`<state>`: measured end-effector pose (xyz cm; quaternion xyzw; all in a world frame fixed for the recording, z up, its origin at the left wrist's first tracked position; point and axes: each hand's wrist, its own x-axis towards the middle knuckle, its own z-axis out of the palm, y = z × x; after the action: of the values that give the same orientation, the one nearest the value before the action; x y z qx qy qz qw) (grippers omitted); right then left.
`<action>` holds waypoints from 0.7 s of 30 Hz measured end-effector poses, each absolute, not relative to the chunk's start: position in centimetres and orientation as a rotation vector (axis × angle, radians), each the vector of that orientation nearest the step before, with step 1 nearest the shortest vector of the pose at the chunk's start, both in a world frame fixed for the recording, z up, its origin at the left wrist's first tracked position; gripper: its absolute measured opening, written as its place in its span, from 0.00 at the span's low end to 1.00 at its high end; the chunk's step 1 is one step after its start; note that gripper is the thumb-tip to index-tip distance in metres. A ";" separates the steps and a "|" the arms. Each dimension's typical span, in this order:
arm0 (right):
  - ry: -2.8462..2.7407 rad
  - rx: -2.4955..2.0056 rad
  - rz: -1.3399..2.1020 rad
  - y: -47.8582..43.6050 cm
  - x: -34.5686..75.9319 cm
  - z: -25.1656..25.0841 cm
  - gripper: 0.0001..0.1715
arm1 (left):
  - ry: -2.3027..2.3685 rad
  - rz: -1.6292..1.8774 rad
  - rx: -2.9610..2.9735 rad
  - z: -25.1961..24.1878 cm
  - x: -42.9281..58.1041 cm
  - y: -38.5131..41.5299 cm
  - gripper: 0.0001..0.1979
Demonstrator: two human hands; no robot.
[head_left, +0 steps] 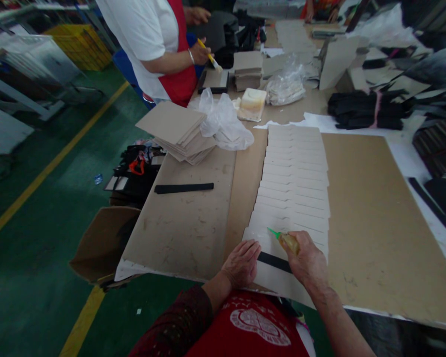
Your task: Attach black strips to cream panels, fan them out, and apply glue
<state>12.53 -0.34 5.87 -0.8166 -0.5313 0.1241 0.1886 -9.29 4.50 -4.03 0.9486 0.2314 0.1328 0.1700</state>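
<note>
My right hand (307, 260) grips a glue bottle (290, 243) with amber contents and a green nozzle. The nozzle tip points left, at the upper part of the nearest grey card (263, 235). Across that card lies a black strip (275, 261), its ends partly hidden by my hands. My left hand (242, 263) rests on the card's left edge beside the strip's end, fingers stretched out and holding nothing. Beyond, a row of overlapping grey cards (290, 171) runs away from me. Another black strip (184, 188) lies on the board to the left.
A stack of grey boards (178, 130), a clear plastic bag (226, 124) and a stained pale block (251, 104) stand ahead. Across the table a co-worker (171, 54) holds a brush (210, 55). Bundled black strips (369, 109) lie right; a cardboard box (102, 243) is on the floor, left.
</note>
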 end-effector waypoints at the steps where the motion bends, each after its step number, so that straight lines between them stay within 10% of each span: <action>1: -1.474 -2.315 0.350 -0.7 12.9 5.9 0.12 | 0.658 0.373 2.693 -4.0 -9.3 4.5 0.27; 21: -1.071 -2.307 0.463 -4.1 16.1 5.9 0.25 | 0.680 0.359 2.721 -4.2 -9.3 4.5 0.28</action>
<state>16.11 -4.06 5.91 -0.8580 -0.3985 0.1724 0.2745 -9.26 4.49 -4.16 0.9504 0.2376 0.1254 0.1565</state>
